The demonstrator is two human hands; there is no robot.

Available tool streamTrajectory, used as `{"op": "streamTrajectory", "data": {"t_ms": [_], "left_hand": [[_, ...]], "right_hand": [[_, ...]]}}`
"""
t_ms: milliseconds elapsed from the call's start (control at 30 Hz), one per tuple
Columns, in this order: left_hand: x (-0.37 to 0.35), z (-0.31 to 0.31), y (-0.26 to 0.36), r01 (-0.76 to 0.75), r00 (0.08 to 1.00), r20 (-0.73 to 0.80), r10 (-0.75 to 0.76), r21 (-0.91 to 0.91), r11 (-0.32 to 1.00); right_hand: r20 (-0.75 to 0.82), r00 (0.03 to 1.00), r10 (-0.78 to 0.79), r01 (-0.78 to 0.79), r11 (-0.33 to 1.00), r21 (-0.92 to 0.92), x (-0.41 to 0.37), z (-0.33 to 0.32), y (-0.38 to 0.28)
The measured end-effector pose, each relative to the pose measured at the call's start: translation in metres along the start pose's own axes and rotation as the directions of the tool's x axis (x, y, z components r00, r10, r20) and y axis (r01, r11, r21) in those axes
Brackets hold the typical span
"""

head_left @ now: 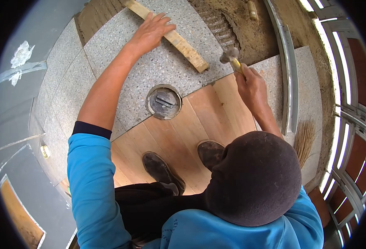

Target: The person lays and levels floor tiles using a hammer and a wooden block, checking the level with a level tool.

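Observation:
My left hand (150,34) lies across a long wooden batten (187,50), its fingers reaching over the wood and holding it. The batten rests diagonally on a large speckled grey tile (125,62). To the right, my right hand (252,85) is closed round the yellow handle of a hammer (231,56). The hammer's grey, dirty head is raised near the tile's right edge, apart from the batten's near end. A round drain fitting (164,102) sits in a cutout at the tile's front edge.
Ridged wet mortar (222,29) borders the tile at the upper right. A metal straightedge (290,79) lies on tiles to the right, near a straw broom (305,139). Wood-look flooring (183,137) is under the dark shoes (160,168). A grey wall stands left; metal framework (349,124) stands right.

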State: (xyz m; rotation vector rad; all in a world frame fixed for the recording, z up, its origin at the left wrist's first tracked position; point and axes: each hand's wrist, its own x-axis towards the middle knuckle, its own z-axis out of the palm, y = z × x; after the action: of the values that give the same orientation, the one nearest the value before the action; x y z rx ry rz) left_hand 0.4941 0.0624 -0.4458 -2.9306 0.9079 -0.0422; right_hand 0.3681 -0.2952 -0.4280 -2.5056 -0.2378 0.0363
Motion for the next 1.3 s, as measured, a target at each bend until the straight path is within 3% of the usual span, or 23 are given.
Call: {"op": "streamTrajectory", "data": {"t_ms": [133,167,233,333,433,533,600,700,733,767,800,867,1033,1133,1300], "left_hand": [[-0.011,0.014,0.009,0.080,0.983,-0.166,-0.074,0.029,0.996],[-0.014,0.017,0.016,0.213,0.955,-0.190,-0.228,-0.096,0.972],[-0.015,0.018,0.029,0.439,0.833,-0.196,-0.517,-0.336,0.834],[-0.017,0.003,0.069,0.624,0.662,0.058,-0.747,-0.594,0.507],[-0.016,0.015,0.078,0.590,0.715,0.125,-0.688,-0.635,0.498],[-0.018,0.026,0.080,0.556,0.721,0.186,-0.668,-0.731,0.397],[-0.018,0.032,0.076,0.530,0.729,0.138,-0.670,-0.733,0.426],[-0.021,0.054,0.073,0.473,0.745,0.090,-0.661,-0.769,0.429],[-0.021,0.055,0.073,0.419,0.756,0.053,-0.653,-0.805,0.420],[-0.019,-0.008,0.087,0.278,0.785,0.075,-0.615,-0.930,0.241],[-0.019,-0.008,0.087,0.325,0.766,0.092,-0.636,-0.909,0.261],[-0.021,0.006,0.086,0.419,0.731,0.127,-0.670,-0.859,0.294],[-0.022,0.003,0.087,0.398,0.754,0.128,-0.644,-0.869,0.293],[-0.020,0.018,0.086,0.365,0.740,0.057,-0.670,-0.871,0.329],[-0.020,0.013,0.085,0.412,0.733,0.091,-0.674,-0.848,0.334]], "right_hand": [[-0.028,0.995,-0.096,0.097,0.995,0.034,0.025,0.005,-0.024],[-0.035,0.991,-0.132,0.133,0.991,0.022,0.030,0.007,-0.028],[-0.064,0.975,-0.214,0.215,0.977,0.000,0.047,0.012,-0.036],[-0.046,0.962,-0.269,0.268,0.963,-0.021,0.073,0.019,-0.056],[-0.027,0.937,-0.349,0.348,0.937,-0.038,0.103,0.034,-0.070],[-0.010,0.900,-0.437,0.436,0.898,-0.055,0.129,0.049,-0.079],[-0.011,0.874,-0.486,0.485,0.872,-0.069,0.147,0.065,-0.080],[-0.086,0.749,-0.657,0.638,0.751,-0.170,0.167,0.080,-0.071],[0.171,0.891,-0.420,0.438,0.896,-0.080,0.164,0.060,-0.093],[0.099,0.869,-0.485,0.493,0.868,-0.069,0.163,0.064,-0.089],[0.022,0.836,-0.548,0.548,0.834,-0.062,0.165,0.069,-0.084],[0.066,0.837,-0.543,0.547,0.832,-0.092,0.168,0.069,-0.085],[0.088,0.823,-0.561,0.568,0.811,-0.138,0.173,0.070,-0.084],[-0.056,0.784,-0.618,0.614,0.786,-0.072,0.166,0.067,-0.087],[0.111,0.846,-0.522,0.533,0.832,-0.151,0.172,0.070,-0.084]]}}
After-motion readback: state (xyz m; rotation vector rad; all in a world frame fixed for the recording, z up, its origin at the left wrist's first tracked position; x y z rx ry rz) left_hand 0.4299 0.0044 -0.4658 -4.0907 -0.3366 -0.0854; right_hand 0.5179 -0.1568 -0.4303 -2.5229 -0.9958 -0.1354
